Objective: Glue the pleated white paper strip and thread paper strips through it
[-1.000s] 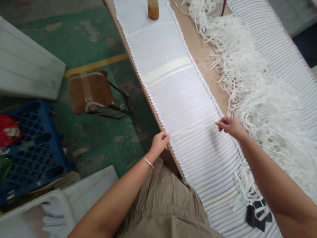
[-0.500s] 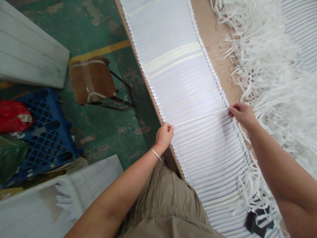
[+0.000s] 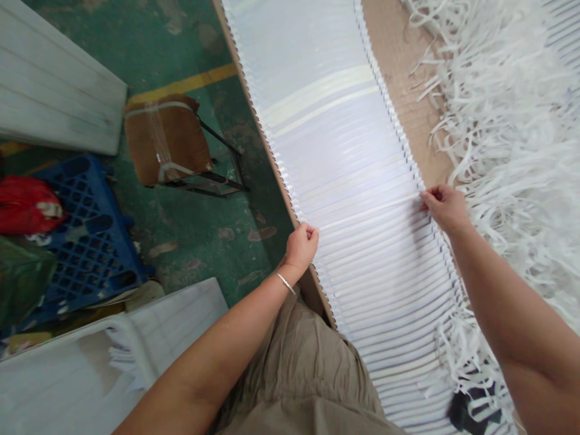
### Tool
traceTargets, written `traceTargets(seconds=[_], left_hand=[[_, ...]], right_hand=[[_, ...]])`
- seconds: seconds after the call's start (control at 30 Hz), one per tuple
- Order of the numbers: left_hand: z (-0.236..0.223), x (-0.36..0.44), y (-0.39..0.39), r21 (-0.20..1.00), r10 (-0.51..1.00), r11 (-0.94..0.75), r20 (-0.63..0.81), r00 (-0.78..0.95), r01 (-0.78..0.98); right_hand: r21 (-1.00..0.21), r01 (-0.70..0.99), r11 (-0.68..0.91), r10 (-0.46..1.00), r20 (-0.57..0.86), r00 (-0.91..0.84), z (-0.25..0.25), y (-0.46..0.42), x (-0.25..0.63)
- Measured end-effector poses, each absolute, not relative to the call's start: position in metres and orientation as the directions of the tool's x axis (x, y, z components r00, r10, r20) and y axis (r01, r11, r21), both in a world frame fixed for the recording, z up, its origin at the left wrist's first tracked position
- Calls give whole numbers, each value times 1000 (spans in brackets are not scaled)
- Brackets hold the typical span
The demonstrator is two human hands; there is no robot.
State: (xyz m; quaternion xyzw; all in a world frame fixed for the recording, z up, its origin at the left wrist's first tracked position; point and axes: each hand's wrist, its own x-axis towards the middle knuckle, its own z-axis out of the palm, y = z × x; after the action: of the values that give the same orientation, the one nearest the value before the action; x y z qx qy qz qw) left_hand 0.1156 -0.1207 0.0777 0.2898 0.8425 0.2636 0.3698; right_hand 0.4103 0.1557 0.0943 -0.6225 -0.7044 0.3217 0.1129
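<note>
The left hand [image 3: 301,246], pinched closed, and the right hand [image 3: 446,208], thumb against fingers, appear to grip a thin, taut white strip [image 3: 369,212], running from 8 to 2 o'clock across the long row of overlapping white sheets [image 3: 335,145]. Uneven pulling could snap the strip or slip it from a fingertip hold; dragging it low could skew the sheets. The tangled white ribbon pile [image 3: 512,157] at 2 o'clock could snag the right forearm.

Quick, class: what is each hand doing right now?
Left hand: closed, pinching one end of a thin white strip.
Right hand: fingers pinched together at the strip's other end.
</note>
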Motion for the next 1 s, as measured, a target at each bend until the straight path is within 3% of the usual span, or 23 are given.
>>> traceTargets(seconds=[0.2, 0.77, 1.0], left_hand=[[83, 115, -117, 656, 686, 689, -454, -569, 307], [81, 115, -116, 666, 696, 674, -430, -575, 318], [91, 116, -112, 541, 693, 714, -452, -562, 444]], right_hand=[[-574, 819, -16, 965, -224, -139, 92, 152, 401], [-402, 911, 92, 974, -153, -166, 87, 154, 388], [-237, 965, 111, 984, -113, -141, 94, 155, 383]])
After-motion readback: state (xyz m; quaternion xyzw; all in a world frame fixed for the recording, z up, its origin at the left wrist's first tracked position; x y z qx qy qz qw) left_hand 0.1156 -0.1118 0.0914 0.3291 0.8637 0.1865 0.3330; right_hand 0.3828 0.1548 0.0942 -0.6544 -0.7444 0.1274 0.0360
